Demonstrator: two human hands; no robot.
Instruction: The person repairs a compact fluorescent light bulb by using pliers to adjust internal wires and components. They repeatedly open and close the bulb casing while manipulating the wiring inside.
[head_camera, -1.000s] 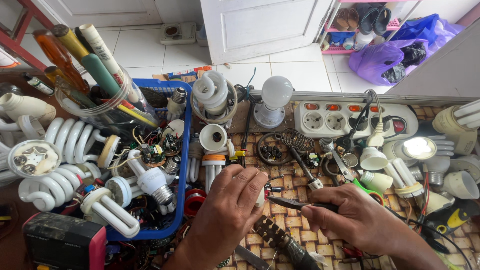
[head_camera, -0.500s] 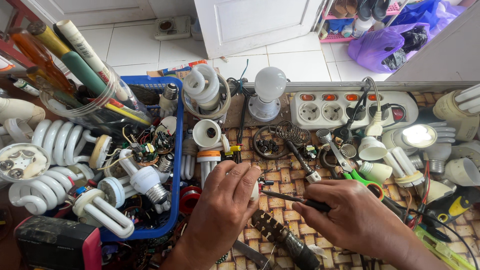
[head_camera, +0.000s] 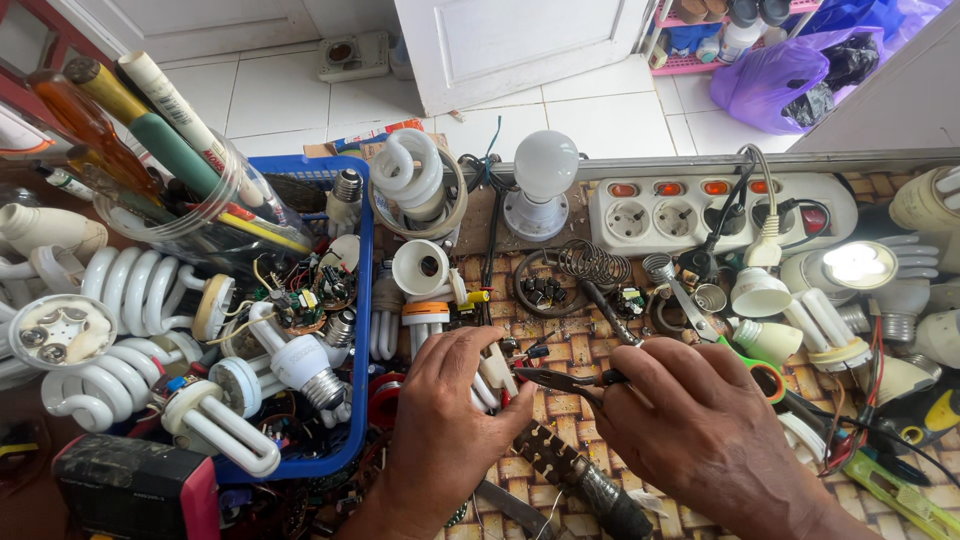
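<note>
Pliers (head_camera: 562, 381), dark needle-nosed, sit in your right hand (head_camera: 700, 425), fist wrapped around the handles, tips pointing left at the small white lamp part (head_camera: 493, 372) your left hand (head_camera: 455, 410) pinches between thumb and fingers; whether the tips have actually bitten, you cannot tell. Both lie just right of the blue basket (head_camera: 362, 330), on the woven mat (head_camera: 570, 340). Risk: your left fingertips are touching-close to the tips, so a slip could nip skin. Too hard a squeeze may crack the plastic. The soldering iron (head_camera: 585, 480) lies just below the pliers, near your wrists; if hot, it could burn you.
</note>
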